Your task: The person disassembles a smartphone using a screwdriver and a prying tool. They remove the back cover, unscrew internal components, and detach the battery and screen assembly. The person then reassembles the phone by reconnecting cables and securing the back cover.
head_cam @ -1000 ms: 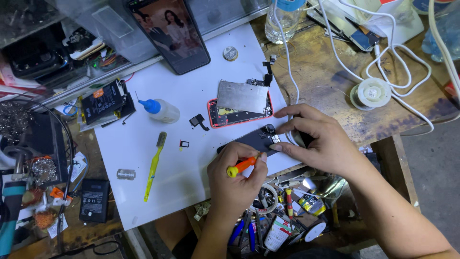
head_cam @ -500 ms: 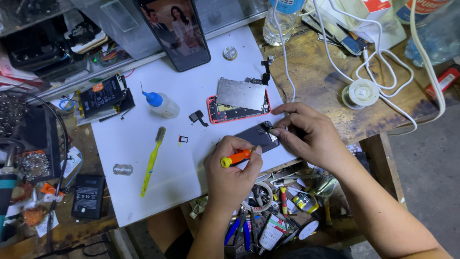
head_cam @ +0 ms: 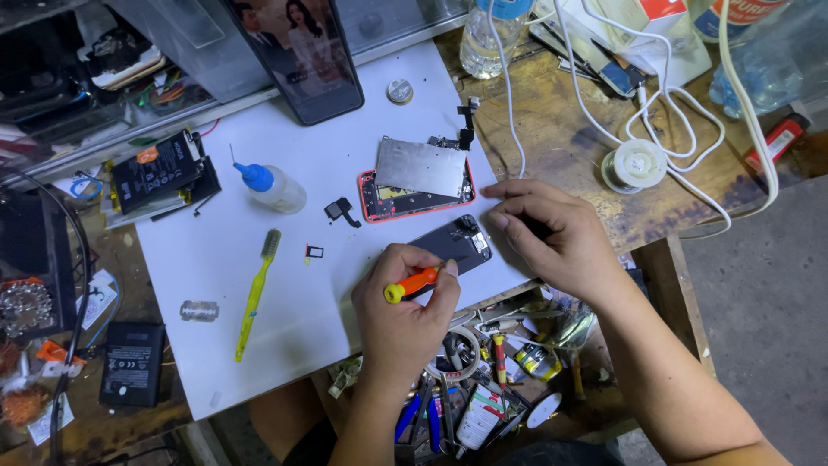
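My left hand [head_cam: 404,318] grips a small screwdriver with an orange handle [head_cam: 410,284]. Its tip rests on a dark opened phone body [head_cam: 450,248] lying near the front edge of the white mat [head_cam: 216,259]. My right hand [head_cam: 552,237] lies to the right of that phone. Its thumb and lower fingers pinch the phone's right end, while the index finger stretches out over the mat. Just behind lies a red-framed phone [head_cam: 405,200] with a silver metal plate [head_cam: 423,166] on top.
On the mat lie a yellow toothbrush [head_cam: 255,293], a blue-capped squeeze bottle [head_cam: 272,187], a small black part [head_cam: 339,210] and a propped phone with a lit screen [head_cam: 302,56]. White cables [head_cam: 664,112] and a solder spool [head_cam: 634,164] are at right. A tool tray [head_cam: 483,388] sits below.
The view has shifted slightly. My right hand's fingers have stretched out along the dark phone's end. The screwdriver stays on the phone.
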